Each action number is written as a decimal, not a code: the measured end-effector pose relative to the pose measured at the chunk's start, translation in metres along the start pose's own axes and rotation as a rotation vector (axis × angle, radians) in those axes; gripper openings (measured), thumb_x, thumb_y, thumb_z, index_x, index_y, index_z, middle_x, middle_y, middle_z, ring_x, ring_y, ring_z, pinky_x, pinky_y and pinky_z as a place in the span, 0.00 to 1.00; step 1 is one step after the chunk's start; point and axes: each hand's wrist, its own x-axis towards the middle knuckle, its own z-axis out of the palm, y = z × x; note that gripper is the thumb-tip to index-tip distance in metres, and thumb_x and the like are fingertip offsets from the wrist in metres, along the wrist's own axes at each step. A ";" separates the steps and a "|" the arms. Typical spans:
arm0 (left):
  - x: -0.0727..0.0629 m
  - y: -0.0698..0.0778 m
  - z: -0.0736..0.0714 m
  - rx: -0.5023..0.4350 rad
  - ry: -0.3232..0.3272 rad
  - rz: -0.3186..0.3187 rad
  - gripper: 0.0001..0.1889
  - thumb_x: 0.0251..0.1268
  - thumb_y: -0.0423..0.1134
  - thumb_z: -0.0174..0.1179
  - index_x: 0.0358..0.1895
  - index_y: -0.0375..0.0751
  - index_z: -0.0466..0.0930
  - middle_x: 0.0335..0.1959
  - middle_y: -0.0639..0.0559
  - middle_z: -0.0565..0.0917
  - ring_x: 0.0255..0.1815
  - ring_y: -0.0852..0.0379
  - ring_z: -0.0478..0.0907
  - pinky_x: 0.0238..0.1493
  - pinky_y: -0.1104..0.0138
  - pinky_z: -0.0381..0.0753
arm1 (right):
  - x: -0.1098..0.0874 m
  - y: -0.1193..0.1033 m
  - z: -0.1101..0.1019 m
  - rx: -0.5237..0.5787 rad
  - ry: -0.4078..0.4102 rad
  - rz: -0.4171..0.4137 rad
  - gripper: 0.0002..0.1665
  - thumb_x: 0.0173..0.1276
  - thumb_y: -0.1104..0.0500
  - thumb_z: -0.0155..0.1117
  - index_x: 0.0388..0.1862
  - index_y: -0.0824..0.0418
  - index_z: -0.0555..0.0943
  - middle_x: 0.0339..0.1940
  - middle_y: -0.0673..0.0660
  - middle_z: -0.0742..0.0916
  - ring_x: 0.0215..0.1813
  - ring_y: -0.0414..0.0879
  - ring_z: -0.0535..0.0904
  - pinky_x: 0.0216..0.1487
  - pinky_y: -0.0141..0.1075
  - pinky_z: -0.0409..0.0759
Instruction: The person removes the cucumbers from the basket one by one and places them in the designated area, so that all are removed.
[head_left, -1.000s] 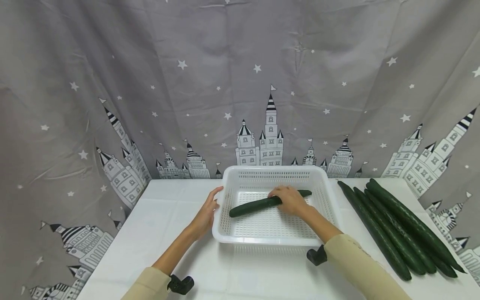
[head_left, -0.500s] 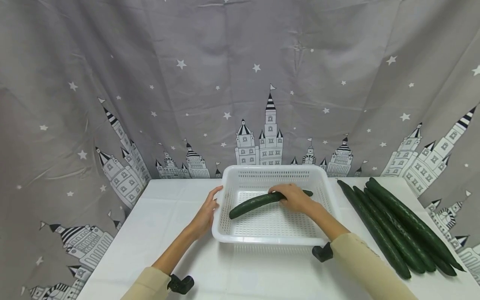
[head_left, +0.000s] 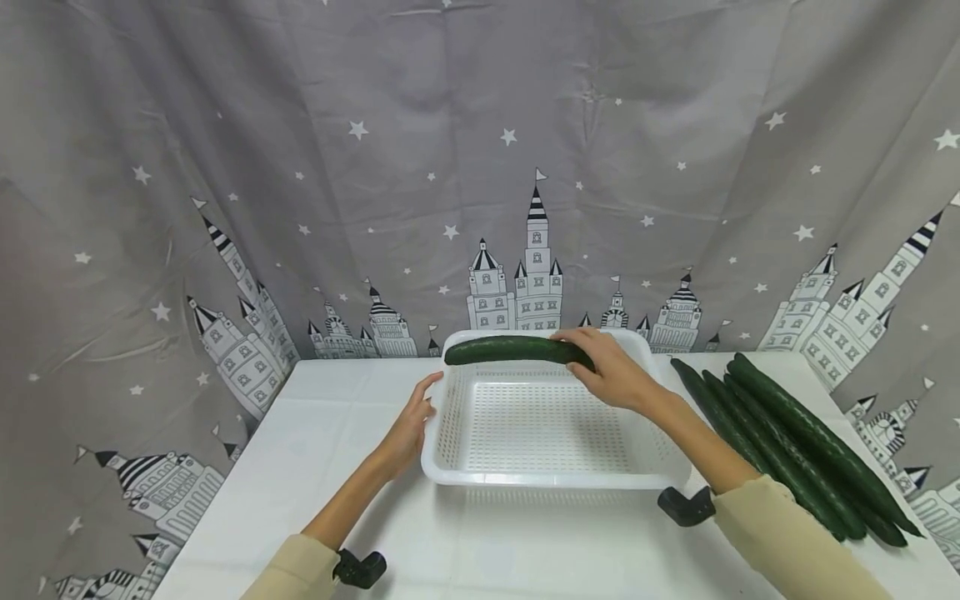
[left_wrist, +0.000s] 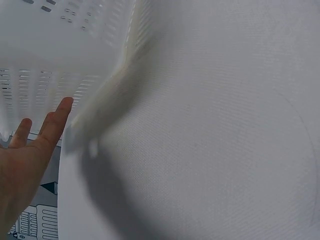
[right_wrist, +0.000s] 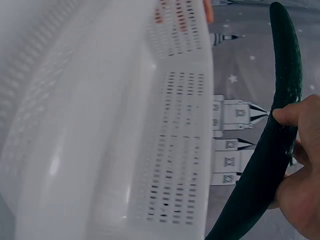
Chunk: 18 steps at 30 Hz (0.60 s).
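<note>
A long dark green cucumber (head_left: 506, 350) is gripped near its right end by my right hand (head_left: 611, 371). It lies almost level, raised over the far side of a white perforated plastic basket (head_left: 540, 480). The right wrist view shows thumb and fingers around the cucumber (right_wrist: 287, 65), above the basket's rim. My left hand (head_left: 405, 429) is at the basket's left side. In the left wrist view its outstretched fingers (left_wrist: 56, 122) rest along the outer wall of the basket (left_wrist: 55, 55); nothing is gripped there. The basket's floor shows bare in the head view.
Several more cucumbers (head_left: 810, 442) lie side by side, slanted, on the white table (head_left: 352, 392) right of the basket. My right forearm passes over part of them. Behind the table hangs a grey curtain (head_left: 405, 167) printed with castles and stars.
The right hand has lifted the cucumber from the basket's floor up to over its far rim, turning it from slanted to nearly level. The left hand has stayed at the basket's side.
</note>
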 end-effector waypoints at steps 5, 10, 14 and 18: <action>-0.001 0.000 0.001 0.006 -0.003 0.006 0.32 0.71 0.35 0.34 0.78 0.59 0.46 0.72 0.37 0.63 0.68 0.36 0.67 0.59 0.48 0.72 | -0.016 -0.003 -0.029 0.040 0.057 0.033 0.27 0.73 0.68 0.58 0.69 0.65 0.70 0.66 0.65 0.76 0.67 0.64 0.68 0.64 0.62 0.64; -0.001 0.001 0.001 0.011 -0.006 0.010 0.32 0.72 0.35 0.34 0.78 0.59 0.46 0.71 0.36 0.64 0.66 0.35 0.68 0.58 0.48 0.73 | -0.049 0.006 -0.053 0.024 0.166 0.090 0.27 0.72 0.69 0.59 0.69 0.65 0.70 0.61 0.67 0.78 0.53 0.61 0.77 0.49 0.54 0.77; -0.003 0.002 0.001 0.018 -0.012 0.013 0.32 0.72 0.36 0.34 0.78 0.59 0.45 0.71 0.37 0.64 0.65 0.35 0.70 0.57 0.47 0.75 | -0.082 0.015 -0.074 -0.061 0.255 0.124 0.29 0.70 0.70 0.61 0.69 0.66 0.70 0.59 0.69 0.78 0.44 0.58 0.76 0.35 0.47 0.74; -0.003 0.002 0.001 0.010 -0.012 0.014 0.32 0.72 0.36 0.34 0.78 0.60 0.45 0.70 0.38 0.65 0.64 0.37 0.71 0.56 0.47 0.75 | -0.117 0.024 -0.095 -0.145 0.304 0.213 0.31 0.69 0.69 0.62 0.70 0.66 0.69 0.57 0.71 0.77 0.39 0.57 0.76 0.30 0.43 0.73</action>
